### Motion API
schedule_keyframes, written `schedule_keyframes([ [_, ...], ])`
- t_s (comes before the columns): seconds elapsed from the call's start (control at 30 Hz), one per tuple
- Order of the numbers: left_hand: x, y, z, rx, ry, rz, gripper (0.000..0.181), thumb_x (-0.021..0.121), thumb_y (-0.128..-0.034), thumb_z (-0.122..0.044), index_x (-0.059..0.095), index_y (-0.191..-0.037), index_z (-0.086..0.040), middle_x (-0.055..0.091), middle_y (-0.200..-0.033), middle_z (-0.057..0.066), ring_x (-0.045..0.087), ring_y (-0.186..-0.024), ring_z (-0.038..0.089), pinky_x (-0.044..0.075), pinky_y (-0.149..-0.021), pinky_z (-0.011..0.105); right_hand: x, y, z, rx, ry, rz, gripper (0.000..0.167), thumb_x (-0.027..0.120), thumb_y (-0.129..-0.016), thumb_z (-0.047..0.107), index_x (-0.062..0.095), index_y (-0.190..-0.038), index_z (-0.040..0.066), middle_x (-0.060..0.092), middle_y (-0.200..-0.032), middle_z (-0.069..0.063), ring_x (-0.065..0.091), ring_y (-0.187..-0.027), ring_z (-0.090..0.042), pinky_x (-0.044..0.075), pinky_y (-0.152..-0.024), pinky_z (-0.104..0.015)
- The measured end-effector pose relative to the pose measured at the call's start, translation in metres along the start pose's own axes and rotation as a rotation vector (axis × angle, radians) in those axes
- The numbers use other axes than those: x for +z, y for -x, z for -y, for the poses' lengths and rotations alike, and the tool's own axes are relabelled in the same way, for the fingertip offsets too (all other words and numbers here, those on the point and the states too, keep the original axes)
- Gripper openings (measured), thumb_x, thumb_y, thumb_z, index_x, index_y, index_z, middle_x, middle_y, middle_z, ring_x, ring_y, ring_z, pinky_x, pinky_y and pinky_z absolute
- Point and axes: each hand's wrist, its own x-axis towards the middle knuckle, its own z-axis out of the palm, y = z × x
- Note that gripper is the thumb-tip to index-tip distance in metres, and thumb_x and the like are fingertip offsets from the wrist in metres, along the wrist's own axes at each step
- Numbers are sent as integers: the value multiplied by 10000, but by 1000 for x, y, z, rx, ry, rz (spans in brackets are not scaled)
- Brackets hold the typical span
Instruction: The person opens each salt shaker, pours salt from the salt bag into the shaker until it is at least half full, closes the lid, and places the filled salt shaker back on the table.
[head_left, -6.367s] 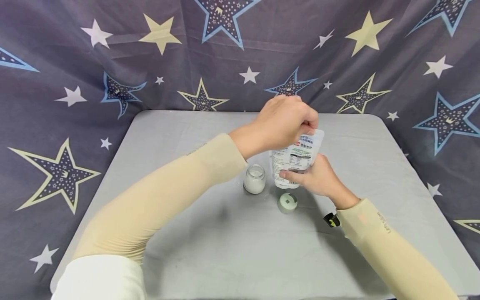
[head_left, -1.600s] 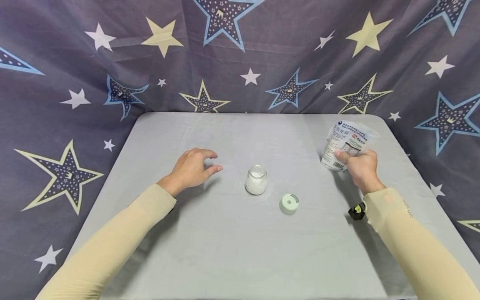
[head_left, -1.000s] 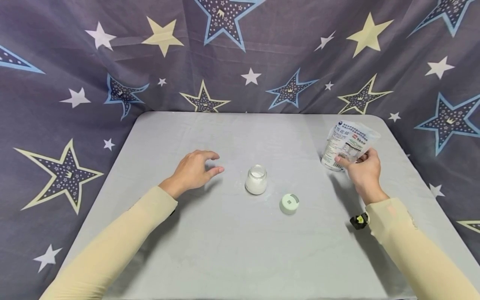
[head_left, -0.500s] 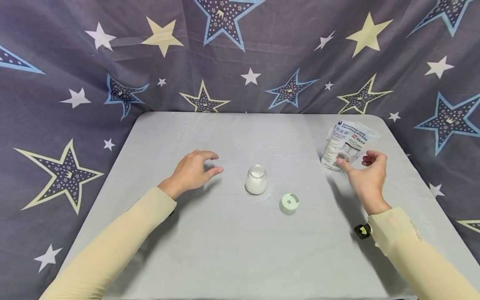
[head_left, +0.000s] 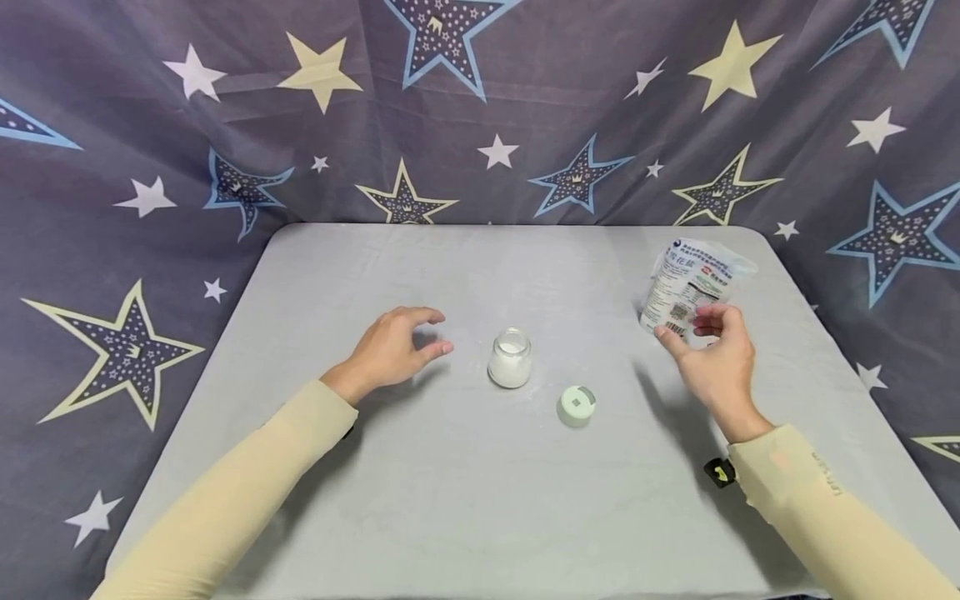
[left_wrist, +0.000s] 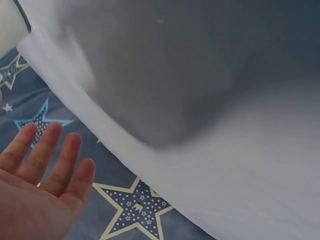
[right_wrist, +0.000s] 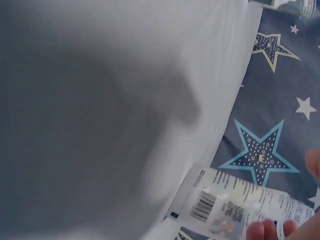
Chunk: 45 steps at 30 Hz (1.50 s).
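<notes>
My left hand (head_left: 393, 348) hovers to the left of the glass jar (head_left: 510, 362), fingers relaxed and holding nothing. The jar stands upright, uncovered, with white contents below its rim. A pale green round lid (head_left: 577, 404) lies on the table to the jar's right, nearer to me. At the back right stands a white printed salt pouch (head_left: 684, 283), slightly tilted. My right hand (head_left: 716, 367) is in front of it with thumb and fingers apart, not gripping it. In the right wrist view the pouch's barcode side (right_wrist: 225, 200) shows beside the fingertips (right_wrist: 268, 230).
A grey-covered table (head_left: 450, 500) carries these things. Behind it and at both sides hangs a dark curtain (head_left: 480, 125) printed with stars. Faint white specks lie around the jar.
Earlier both hands were at the pouch beside the jar. The pouch then moved to the back right; my right hand has since let go and drawn back slightly. My left hand went left.
</notes>
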Motion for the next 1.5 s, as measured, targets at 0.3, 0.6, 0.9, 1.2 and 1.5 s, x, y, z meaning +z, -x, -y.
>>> schedule_keyframes([
  [0.3,8,2,-2,14,53,3,544,789,-910,-411,654,-1331,-95,657,-1351,64,575,-1284,294,428,-1095,473,7,8,6,-167,-17,164,414,853,-849,160,685,-1190,-2,713,-1115,-177,641,-1004,-311,435,-863,-328],
  [0.6,14,1,-7,33,114,6,559,812,-894,-385,648,-1339,-90,669,-1330,52,593,-1261,274,433,-1093,456,13,17,8,-313,-17,282,416,883,-809,124,709,-1176,33,741,-1058,-141,659,-968,-324,442,-857,-362],
  [0.9,18,3,-12,35,134,9,576,827,-879,-388,649,-1338,-89,675,-1322,49,611,-1236,252,441,-1086,440,18,23,10,-379,-25,402,442,904,-786,145,712,-1175,64,740,-1086,-127,668,-984,-326,449,-868,-397],
  [1.2,22,2,-20,25,192,23,657,868,-832,-402,636,-1366,-98,673,-1328,15,615,-1234,234,448,-1080,427,21,29,11,-451,-18,491,515,933,-743,157,706,-1197,70,742,-1103,-107,671,-992,-313,473,-866,-495],
  [1.5,28,-1,-24,32,222,34,689,890,-807,-394,632,-1366,-84,684,-1311,42,617,-1229,262,451,-1075,436,22,34,13,-442,-31,614,664,978,-686,247,682,-1261,98,730,-1176,-93,646,-1053,-316,473,-907,-540],
])
